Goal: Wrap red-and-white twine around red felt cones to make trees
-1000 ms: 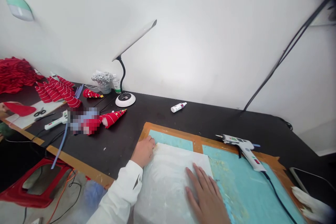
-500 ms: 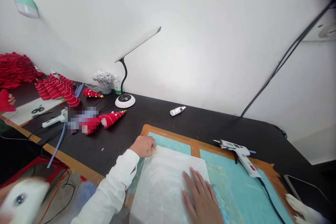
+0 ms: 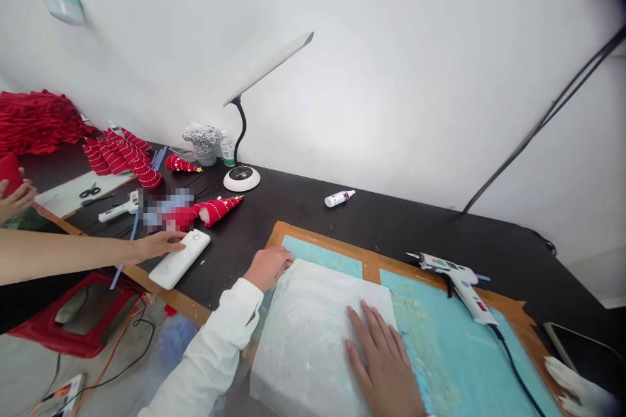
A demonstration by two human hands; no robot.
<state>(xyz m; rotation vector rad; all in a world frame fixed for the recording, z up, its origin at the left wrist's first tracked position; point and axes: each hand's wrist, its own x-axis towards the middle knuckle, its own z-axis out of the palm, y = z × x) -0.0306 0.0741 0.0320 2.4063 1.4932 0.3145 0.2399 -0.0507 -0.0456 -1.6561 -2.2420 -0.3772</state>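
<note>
A translucent white sheet (image 3: 313,332) lies over a turquoise mat (image 3: 332,255) edged with brown tape. At its far left corner is my left hand (image 3: 268,267), fingers curled and pressed together on the corner; the fingertips are partly hidden. My right hand (image 3: 384,358) rests flat on the sheet's right side with its fingers spread. To the right, a white glue gun (image 3: 454,280) lies on the mat, its nozzle pointing left and its black cord running toward me.
A co-worker's hand (image 3: 163,246) holds a white slab-like device (image 3: 180,260) at the table edge. Red cone-shaped decorations (image 3: 220,210), a desk lamp (image 3: 242,177) and a white bottle (image 3: 339,199) stand or lie behind. A phone (image 3: 581,352) lies at right.
The co-worker's arm has reached in from the left, bringing the white device onto the table edge. My view has shifted slightly left; both my hands stay on the sheet.
</note>
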